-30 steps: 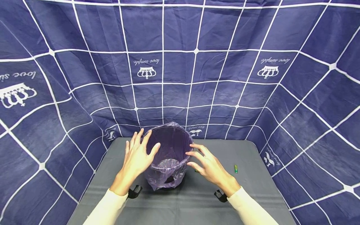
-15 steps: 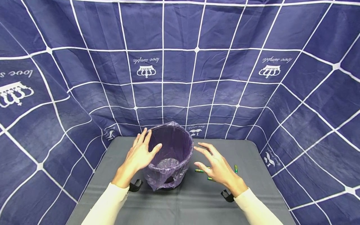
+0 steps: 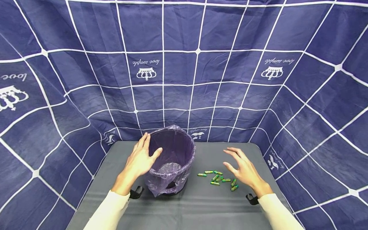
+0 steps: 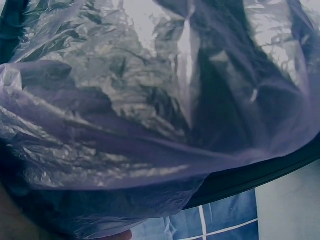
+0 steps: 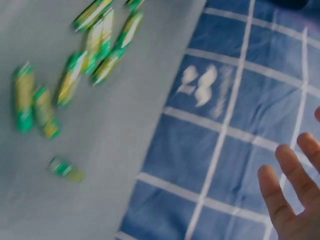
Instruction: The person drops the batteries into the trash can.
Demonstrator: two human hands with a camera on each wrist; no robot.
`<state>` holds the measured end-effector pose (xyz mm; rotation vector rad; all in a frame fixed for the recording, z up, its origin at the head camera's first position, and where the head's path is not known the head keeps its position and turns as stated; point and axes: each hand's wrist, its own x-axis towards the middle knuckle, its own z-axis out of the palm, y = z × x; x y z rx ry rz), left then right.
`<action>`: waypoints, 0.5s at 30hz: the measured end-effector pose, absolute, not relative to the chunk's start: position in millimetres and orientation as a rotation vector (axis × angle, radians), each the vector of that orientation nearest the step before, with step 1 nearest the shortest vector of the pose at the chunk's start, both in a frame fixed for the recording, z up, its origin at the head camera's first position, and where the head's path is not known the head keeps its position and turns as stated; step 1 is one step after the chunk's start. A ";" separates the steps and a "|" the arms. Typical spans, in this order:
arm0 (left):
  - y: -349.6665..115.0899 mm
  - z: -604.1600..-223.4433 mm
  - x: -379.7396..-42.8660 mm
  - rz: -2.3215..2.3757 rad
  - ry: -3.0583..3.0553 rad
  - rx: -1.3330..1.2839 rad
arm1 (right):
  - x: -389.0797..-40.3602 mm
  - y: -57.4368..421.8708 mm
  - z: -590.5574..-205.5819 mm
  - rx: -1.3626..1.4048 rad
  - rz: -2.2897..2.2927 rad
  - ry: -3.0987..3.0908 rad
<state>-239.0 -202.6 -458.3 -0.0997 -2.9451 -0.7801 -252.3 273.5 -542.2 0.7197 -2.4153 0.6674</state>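
A round trash bin [image 4: 250, 177] stands left of the middle of the table, lined with a thin purple bag [image 3: 161, 182] folded over its rim. My left hand [image 3: 139, 161] is at the bin's left rim, fingers fairly straight along the side and thumb over the opening. In the left wrist view the crinkled bag fills most of the picture. To the right, several green and yellow batteries [image 3: 226, 180] lie loosely on the table. Just beyond them my right hand [image 3: 244, 167] hovers with spread fingers [image 5: 275, 192], holding nothing.
The grey table [image 3: 212, 207] is bounded at the back and sides by a blue cloth [image 3: 178, 70] with white grid lines. Black straps [image 3: 136, 192] are on both wrists.
My right hand has moved from the bin's right rim out to the right, uncovering the batteries. My left hand stays at the left rim.
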 end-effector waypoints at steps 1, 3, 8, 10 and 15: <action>-202.7 -458.0 -239.3 -0.787 -2.945 -0.099 | -254.2 280.9 -546.7 0.701 0.663 -2.420; -202.9 -457.5 -240.1 -0.799 -2.940 -0.099 | -258.3 295.3 -555.7 0.670 0.674 -2.432; -204.1 -458.3 -241.3 -0.814 -2.912 -0.107 | -267.6 326.5 -581.1 0.590 0.705 -2.464; -204.3 -459.5 -241.1 -0.822 -2.904 -0.118 | -269.0 337.0 -591.5 0.557 0.704 -2.490; -204.0 -462.1 -240.8 -0.830 -2.888 -0.139 | -268.9 355.5 -610.1 0.506 0.738 -2.594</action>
